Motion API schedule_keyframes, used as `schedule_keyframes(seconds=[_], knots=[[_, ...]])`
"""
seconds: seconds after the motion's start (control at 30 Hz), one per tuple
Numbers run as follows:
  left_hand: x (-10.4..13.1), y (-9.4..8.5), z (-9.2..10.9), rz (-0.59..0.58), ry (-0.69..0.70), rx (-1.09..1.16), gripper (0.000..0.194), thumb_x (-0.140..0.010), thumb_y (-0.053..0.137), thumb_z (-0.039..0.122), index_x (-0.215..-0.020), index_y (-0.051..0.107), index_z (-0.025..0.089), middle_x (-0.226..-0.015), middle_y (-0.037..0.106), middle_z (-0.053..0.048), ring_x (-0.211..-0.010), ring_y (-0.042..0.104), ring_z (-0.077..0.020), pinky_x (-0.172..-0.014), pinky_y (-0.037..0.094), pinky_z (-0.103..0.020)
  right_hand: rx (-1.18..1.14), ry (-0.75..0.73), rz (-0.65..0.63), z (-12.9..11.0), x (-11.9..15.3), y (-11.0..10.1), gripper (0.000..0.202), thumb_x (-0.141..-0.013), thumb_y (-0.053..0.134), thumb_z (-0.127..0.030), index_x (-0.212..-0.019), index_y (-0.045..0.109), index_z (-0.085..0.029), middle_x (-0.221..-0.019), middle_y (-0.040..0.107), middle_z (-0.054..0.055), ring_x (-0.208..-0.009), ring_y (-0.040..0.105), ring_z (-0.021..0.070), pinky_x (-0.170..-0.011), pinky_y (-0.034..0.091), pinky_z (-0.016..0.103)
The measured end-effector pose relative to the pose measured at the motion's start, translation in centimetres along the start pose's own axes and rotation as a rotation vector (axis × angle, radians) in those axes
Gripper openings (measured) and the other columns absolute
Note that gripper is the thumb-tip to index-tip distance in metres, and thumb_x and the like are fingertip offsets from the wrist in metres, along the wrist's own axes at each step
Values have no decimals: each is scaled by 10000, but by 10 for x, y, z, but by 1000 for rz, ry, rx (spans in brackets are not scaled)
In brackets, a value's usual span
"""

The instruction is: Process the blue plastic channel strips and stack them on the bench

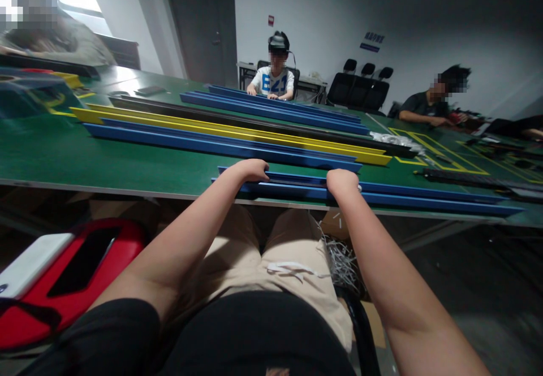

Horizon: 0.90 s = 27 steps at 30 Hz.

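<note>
A long blue U-shaped channel [297,181] lies along the near edge of the green table, its open side facing up. Bent over its left part is my left hand [253,170], closed on the channel with thumb and fingers partly showing. My right hand [343,182] is closed lower down the same channel, right of the left hand. Its fingers are mostly hidden behind the knuckles, and a tiny white bit shows at its right side. What it holds cannot be made out.
Beyond lie another blue channel [220,145], a yellow channel [237,133], a black channel [254,124] and more blue channels [271,110]. Clear plastic bags [394,138] sit to the right. Several people work around the table [38,155]. A red stool [106,257] stands lower left.
</note>
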<state>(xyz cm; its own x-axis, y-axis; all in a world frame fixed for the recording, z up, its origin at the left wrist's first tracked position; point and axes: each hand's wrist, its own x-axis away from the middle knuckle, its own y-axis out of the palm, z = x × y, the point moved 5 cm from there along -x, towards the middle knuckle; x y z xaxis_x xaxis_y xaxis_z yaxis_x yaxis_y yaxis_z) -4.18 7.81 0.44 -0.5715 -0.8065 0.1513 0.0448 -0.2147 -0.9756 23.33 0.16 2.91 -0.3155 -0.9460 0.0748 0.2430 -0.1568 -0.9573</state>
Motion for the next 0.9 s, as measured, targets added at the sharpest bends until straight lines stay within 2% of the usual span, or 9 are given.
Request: schedule_keyframes(seconds=[0.17,0.43,0.9], knots=[[-9,3,9,25,27,-5,372,-767,607,453,-1039,711,222,-1004,757,-78,-840,672,-233,-680,468,-286,-13,5,-4,1,0,1,384,-888,483,-90,-1140,769,-134,-1192,710,236,-1100,698,315,-893,551,455],[-26,6,37,9,73,-6,459,-762,614,464,-1135,710,216,-1080,754,-88,-909,676,-252,-756,498,-299,-29,20,3,1,4,-1,376,-896,479,-86,-1130,771,-122,-1172,716,238,-1088,701,312,-897,548,442],[-58,9,106,6,142,-43,390,-802,633,439,-1104,736,215,-1109,755,-103,-961,696,-259,-781,520,-299,-58,24,16,1,7,-4,343,-899,509,-117,-1110,779,-126,-1152,722,240,-1073,708,301,-900,550,424]])
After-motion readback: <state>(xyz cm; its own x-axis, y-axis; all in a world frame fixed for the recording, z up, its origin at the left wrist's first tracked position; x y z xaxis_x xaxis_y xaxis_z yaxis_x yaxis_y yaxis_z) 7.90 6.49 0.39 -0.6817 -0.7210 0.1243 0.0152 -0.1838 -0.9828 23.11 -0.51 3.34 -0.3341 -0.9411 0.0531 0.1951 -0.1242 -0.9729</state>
